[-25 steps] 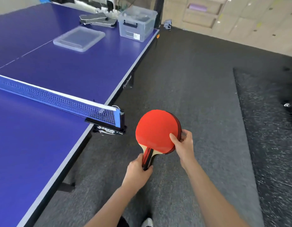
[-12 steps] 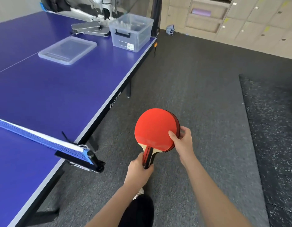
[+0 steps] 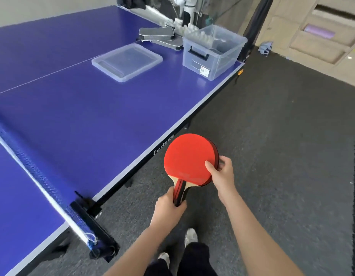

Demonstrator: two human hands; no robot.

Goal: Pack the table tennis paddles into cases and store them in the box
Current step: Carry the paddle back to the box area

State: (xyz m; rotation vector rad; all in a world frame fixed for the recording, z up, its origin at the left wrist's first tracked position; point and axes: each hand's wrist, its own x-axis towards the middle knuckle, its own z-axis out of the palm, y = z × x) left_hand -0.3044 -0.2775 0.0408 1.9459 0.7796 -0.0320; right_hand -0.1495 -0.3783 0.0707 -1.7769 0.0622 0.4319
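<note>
The stacked paddles (image 3: 187, 162) are held beside the table (image 3: 93, 116), the handles gripped in the curled fingers (image 3: 181, 206) of the left hand (image 3: 168, 210) and the blades pinched by the right hand (image 3: 222, 174).

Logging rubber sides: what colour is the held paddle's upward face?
Red paddle face, seen in head view.

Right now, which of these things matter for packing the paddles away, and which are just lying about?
For the job: stacked paddles, gripped by left hand and right hand; grey cases; clear box; lid beside it.
Just lying about: net; grey cloth on the floor.
</note>
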